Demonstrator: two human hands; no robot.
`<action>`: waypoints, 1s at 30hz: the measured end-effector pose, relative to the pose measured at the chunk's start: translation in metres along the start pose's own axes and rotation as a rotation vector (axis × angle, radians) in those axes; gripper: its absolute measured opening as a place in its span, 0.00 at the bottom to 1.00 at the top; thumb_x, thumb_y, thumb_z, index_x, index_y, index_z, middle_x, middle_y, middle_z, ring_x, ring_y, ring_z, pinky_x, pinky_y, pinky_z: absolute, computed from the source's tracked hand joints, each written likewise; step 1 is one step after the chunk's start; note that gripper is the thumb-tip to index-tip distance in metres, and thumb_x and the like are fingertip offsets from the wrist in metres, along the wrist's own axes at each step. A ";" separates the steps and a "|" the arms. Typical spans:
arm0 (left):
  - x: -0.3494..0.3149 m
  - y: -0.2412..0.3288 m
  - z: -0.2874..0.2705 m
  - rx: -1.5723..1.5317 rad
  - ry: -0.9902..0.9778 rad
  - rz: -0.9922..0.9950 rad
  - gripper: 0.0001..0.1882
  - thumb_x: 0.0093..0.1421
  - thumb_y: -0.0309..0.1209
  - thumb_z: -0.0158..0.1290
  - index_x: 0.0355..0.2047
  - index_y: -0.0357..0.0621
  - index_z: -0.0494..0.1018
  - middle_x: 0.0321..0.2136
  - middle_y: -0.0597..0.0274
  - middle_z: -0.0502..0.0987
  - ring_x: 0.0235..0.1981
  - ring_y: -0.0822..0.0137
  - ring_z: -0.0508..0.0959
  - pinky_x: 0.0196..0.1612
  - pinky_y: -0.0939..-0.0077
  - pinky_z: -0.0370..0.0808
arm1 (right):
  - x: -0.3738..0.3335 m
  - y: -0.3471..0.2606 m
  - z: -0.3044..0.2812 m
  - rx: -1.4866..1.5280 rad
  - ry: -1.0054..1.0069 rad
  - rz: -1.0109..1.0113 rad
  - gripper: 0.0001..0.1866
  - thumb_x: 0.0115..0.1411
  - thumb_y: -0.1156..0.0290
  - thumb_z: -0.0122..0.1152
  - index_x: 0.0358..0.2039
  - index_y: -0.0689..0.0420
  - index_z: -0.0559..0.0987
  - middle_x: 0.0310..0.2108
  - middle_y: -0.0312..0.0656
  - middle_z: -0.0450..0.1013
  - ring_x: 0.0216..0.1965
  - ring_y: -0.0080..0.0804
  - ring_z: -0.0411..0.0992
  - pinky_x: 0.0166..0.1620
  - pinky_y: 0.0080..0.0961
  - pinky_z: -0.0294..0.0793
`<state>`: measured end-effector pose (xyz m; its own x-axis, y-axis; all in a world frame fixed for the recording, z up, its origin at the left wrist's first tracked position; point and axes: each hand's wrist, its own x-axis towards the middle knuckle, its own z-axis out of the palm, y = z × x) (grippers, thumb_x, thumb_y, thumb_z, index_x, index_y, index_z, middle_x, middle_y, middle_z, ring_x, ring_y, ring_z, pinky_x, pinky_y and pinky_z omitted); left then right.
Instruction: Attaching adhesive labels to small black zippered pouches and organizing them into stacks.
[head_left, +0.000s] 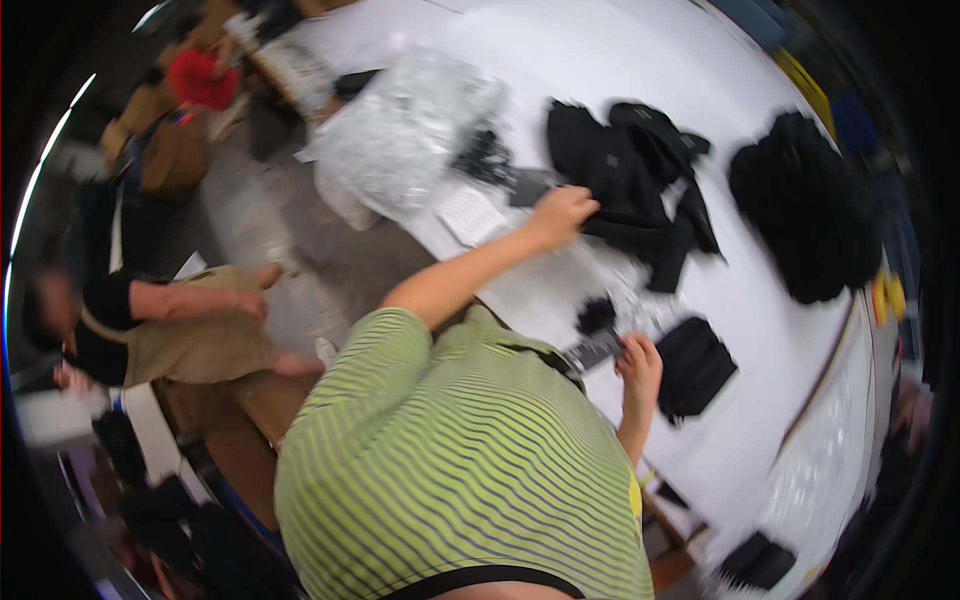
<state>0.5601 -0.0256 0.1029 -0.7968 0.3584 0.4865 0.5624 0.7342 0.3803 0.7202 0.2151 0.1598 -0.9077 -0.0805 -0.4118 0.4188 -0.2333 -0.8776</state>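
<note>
On the white table, a black garment (640, 190) lies loosely spread. My left hand (563, 217) is at its left edge, fingers closed on the cloth. A dark grey card (530, 187) and a cluster of black strings (484, 157) lie just beyond that hand. Closer to my body, my right hand (641, 364) pinches a dark grey hang tag (595, 351). A small black bunch of string (596, 315) is beside the tag. Right of this hand sits a folded black garment (697, 368), with crumpled clear plastic (645, 305) above it. Motion blurs some detail.
A heap of clear plastic bags (410, 130) covers the table's left part, near a white stack of paper (470, 215). A large black garment pile (806, 207) stands at the right. Another person (180, 325) is at the left, and someone in red (203, 78) farther off.
</note>
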 end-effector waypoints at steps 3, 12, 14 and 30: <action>-0.059 -0.008 0.016 0.012 -0.261 -0.020 0.25 0.37 0.31 0.61 0.39 0.43 0.69 0.42 0.53 0.66 0.48 0.53 0.64 0.50 0.58 0.60 | 0.001 0.000 0.000 0.004 -0.057 -0.038 0.08 0.57 0.70 0.55 0.29 0.63 0.75 0.16 0.31 0.63 0.16 0.16 0.60 0.19 0.15 0.59; -0.067 0.049 0.025 -0.049 -0.339 -0.065 0.28 0.42 0.34 0.62 0.44 0.47 0.67 0.43 0.57 0.66 0.49 0.56 0.64 0.53 0.62 0.58 | -0.030 0.017 -0.035 0.021 0.203 -0.043 0.08 0.57 0.68 0.55 0.28 0.60 0.76 0.13 0.31 0.64 0.15 0.14 0.60 0.19 0.12 0.56; -0.056 0.070 0.033 -0.091 -0.300 0.056 0.25 0.43 0.34 0.61 0.43 0.49 0.69 0.40 0.58 0.66 0.46 0.57 0.65 0.51 0.64 0.59 | -0.032 0.018 -0.042 -0.029 0.245 -0.058 0.09 0.57 0.68 0.55 0.28 0.60 0.77 0.13 0.31 0.65 0.14 0.13 0.60 0.18 0.11 0.54; -0.045 0.092 0.083 -0.083 -0.321 0.116 0.09 0.48 0.30 0.53 0.31 0.43 0.71 0.32 0.60 0.70 0.38 0.59 0.69 0.44 0.67 0.63 | -0.040 0.022 -0.034 -0.120 0.311 -0.095 0.07 0.55 0.71 0.59 0.29 0.61 0.77 0.17 0.30 0.69 0.17 0.13 0.62 0.19 0.11 0.57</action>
<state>0.6296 0.0737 0.0505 -0.7477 0.6096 0.2632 0.6591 0.6331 0.4060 0.7661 0.2459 0.1485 -0.8992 0.2394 -0.3661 0.3500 -0.1083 -0.9305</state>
